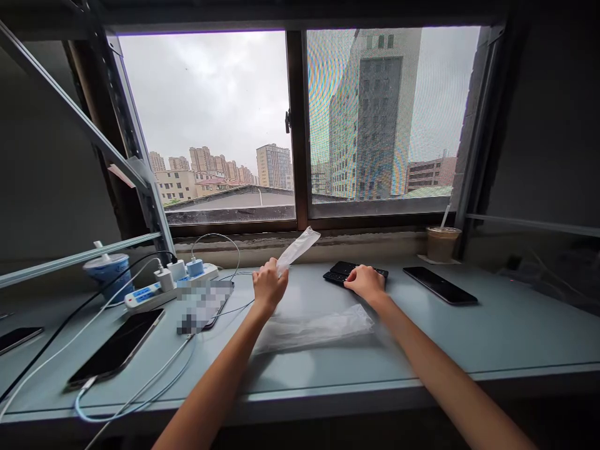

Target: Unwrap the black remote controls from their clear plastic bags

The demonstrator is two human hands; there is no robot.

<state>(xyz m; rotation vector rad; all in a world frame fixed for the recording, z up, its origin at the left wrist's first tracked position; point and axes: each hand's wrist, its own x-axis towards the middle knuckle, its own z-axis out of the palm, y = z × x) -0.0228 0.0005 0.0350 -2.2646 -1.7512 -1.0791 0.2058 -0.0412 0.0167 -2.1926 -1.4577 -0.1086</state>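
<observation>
My left hand [270, 284] is closed around a crumpled clear plastic bag [300, 245], whose end sticks up and to the right above the fist. Over at the right, my right hand [365, 281] has its fingers curled onto a flat black device [340, 274] lying on the desk. Small marks like keys show along it, but its exact kind is unclear and the hand covers part of it. Between my forearms lies another length of clear plastic wrapping [319, 328], slightly blurred. Whether it joins the piece in my left hand cannot be made out.
Left on the desk [300, 369] are a power strip [145, 299] with chargers and cables, a blue cup [109, 278], a black phone [117, 347] and a partly blurred-out phone [220, 306]. Another phone [439, 285] and a drink cup [441, 244] stand right. A window [300, 125] is behind.
</observation>
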